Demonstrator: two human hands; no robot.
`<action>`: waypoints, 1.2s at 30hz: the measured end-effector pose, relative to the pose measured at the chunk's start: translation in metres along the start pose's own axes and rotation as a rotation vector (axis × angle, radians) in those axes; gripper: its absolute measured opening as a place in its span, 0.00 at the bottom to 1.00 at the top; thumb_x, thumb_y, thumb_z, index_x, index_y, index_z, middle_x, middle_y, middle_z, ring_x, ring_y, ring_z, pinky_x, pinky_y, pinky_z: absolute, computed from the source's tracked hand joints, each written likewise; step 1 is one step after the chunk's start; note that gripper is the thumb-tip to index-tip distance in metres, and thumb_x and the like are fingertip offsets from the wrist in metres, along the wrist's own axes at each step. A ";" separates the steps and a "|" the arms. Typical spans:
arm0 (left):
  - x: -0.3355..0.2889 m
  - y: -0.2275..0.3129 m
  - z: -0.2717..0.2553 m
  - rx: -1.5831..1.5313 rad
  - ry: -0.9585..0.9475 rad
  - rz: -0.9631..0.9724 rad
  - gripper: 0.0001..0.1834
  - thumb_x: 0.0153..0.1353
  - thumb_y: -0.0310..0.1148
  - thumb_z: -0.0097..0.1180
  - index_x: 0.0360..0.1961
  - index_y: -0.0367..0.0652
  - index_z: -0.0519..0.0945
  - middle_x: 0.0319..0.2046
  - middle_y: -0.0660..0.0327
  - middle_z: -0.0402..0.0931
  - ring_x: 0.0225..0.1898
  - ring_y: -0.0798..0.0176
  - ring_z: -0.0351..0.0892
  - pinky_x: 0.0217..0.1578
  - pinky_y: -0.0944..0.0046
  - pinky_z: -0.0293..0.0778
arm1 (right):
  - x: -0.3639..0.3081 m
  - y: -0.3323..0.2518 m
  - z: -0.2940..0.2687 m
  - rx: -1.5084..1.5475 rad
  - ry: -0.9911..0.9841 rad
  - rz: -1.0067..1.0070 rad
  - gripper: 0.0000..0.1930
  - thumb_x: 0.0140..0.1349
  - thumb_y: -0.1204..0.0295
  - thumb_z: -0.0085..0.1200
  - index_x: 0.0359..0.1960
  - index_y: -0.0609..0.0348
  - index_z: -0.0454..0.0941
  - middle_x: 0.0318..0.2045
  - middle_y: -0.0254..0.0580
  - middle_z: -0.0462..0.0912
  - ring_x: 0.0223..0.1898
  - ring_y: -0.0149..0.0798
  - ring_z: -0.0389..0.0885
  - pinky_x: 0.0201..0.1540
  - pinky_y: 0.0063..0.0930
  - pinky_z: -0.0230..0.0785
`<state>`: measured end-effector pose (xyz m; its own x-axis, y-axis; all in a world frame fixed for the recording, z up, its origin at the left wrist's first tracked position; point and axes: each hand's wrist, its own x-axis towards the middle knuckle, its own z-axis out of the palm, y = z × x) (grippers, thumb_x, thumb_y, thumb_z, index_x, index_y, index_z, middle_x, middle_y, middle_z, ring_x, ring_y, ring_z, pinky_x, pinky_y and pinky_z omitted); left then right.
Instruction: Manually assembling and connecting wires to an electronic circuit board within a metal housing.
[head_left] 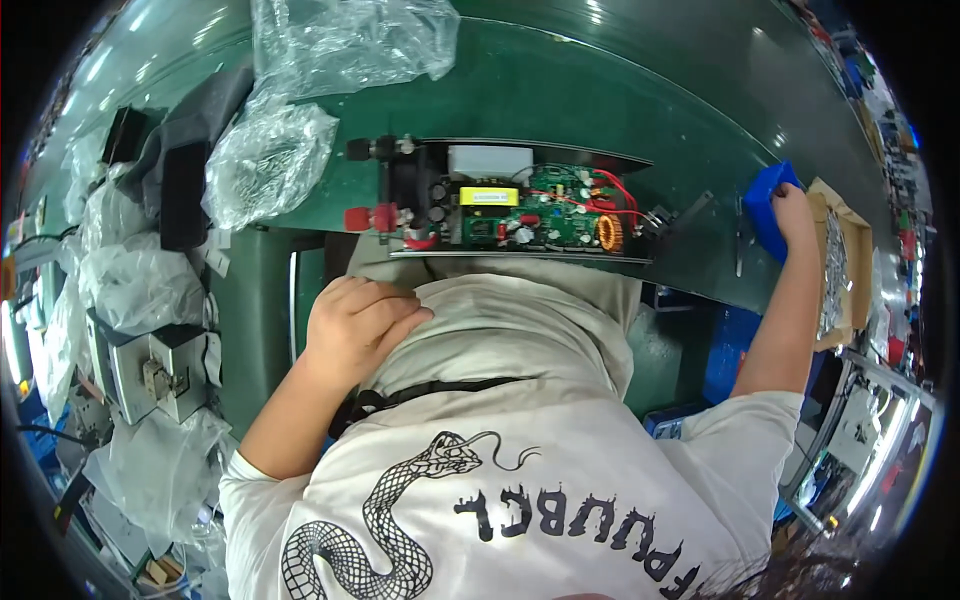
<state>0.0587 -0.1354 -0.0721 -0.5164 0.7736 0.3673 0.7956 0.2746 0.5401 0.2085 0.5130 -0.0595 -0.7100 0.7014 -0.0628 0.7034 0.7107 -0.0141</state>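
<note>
A long electronics unit lies across the bench edge in front of me, its black case uncovered. Inside sit a green circuit board, a yellow transformer and a copper-wound ring coil. Black and red terminals stick out at its left end. My left hand hovers over my lap, left of and nearer than the unit, fingers curled and closed; its palm is hidden. At the far right my right hand reaches into a blue bin, where its fingertips are out of sight.
An open cardboard box of small silvery parts stands right of the bin. Clear plastic bags lie left of the unit, with another bag behind. A thin metal tool rests beside the bin. Metal brackets and wrapping crowd the left.
</note>
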 end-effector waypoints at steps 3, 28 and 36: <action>0.001 -0.010 -0.020 0.178 -0.007 -0.012 0.08 0.54 0.35 0.72 0.29 0.46 0.83 0.31 0.63 0.83 0.29 0.57 0.81 0.31 0.59 0.73 | 0.001 0.027 0.005 -0.009 -0.015 -0.028 0.14 0.63 0.68 0.53 0.44 0.66 0.83 0.41 0.60 0.86 0.47 0.56 0.85 0.51 0.43 0.74; 0.068 -0.110 -0.083 0.604 -0.173 -0.703 0.14 0.62 0.42 0.59 0.40 0.45 0.88 0.37 0.50 0.85 0.42 0.44 0.84 0.43 0.49 0.78 | -0.207 -0.127 -0.048 0.607 0.500 -0.433 0.05 0.68 0.80 0.58 0.43 0.64 0.83 0.50 0.42 0.82 0.47 0.32 0.80 0.48 0.22 0.71; 0.053 -0.104 -0.097 0.520 0.036 -0.780 0.14 0.61 0.42 0.63 0.42 0.44 0.88 0.32 0.54 0.86 0.33 0.57 0.85 0.38 0.60 0.77 | -0.231 -0.173 -0.047 0.714 0.439 -0.526 0.05 0.63 0.83 0.60 0.41 0.66 0.82 0.44 0.42 0.83 0.40 0.30 0.79 0.39 0.20 0.70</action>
<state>-0.0823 -0.1779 -0.0356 -0.9662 0.2475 0.0724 0.2578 0.9358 0.2405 0.2494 0.2302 0.0042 -0.7862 0.3663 0.4977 0.0480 0.8392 -0.5417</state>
